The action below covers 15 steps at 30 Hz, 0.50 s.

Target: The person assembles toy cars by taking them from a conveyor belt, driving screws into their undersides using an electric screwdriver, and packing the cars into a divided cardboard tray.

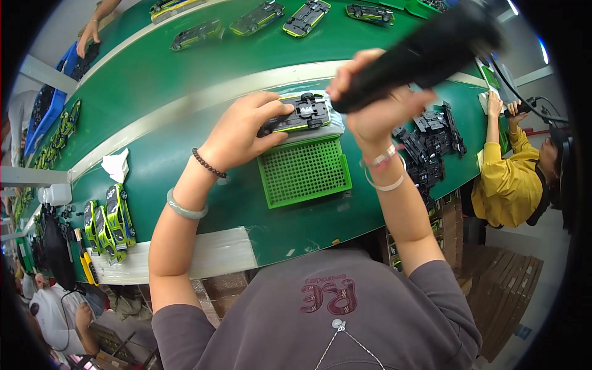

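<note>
My left hand (243,126) grips a toy car (303,114) that lies wheels up, its black underside showing and a yellow-green edge along its body. Thumb and fingers press on the car from its left end. In my right hand (385,114) is a black electric screwdriver (425,55), tilted and smeared by motion. Its lower end is beside the car's right end; whether the tip touches the car I cannot tell. A green perforated basket (311,201) sits just on the near side of the car.
Black plastic parts (428,145) lie heaped to the right. Several yellow-green toy cars (118,213) stand at the left, near a yellow-handled tool (90,265). Beyond a pale divider, upturned cars (306,17) line the green belt. A co-worker in yellow (509,191) works at the right.
</note>
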Available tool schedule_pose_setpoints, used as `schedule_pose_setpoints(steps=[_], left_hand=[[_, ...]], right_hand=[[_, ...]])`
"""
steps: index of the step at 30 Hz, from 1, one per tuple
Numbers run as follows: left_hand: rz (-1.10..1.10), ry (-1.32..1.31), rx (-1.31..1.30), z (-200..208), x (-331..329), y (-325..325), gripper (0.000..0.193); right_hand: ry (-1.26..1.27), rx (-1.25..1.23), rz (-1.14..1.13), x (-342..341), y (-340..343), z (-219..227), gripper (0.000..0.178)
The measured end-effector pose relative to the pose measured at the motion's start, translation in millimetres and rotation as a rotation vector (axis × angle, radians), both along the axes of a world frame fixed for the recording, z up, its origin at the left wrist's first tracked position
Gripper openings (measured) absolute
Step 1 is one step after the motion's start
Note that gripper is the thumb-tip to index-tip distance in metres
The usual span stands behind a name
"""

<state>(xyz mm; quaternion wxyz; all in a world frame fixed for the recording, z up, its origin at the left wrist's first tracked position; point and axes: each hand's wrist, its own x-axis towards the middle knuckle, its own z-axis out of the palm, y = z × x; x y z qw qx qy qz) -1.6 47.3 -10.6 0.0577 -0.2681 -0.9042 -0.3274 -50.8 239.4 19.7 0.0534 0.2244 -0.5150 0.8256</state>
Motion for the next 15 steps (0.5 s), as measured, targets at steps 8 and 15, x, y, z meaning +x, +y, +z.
schedule_pose_setpoints(steps=[8,15], left_hand=[[-0.001,0.114,0.066,-6,0,2,0.038],[0.004,-0.018,0.012,-3,0,0,0.042]], right_hand=[[-0.087,0.013,0.044,47,12,-34,0.103],[-0.069,0.064,0.054,45,15,-40,0.102]])
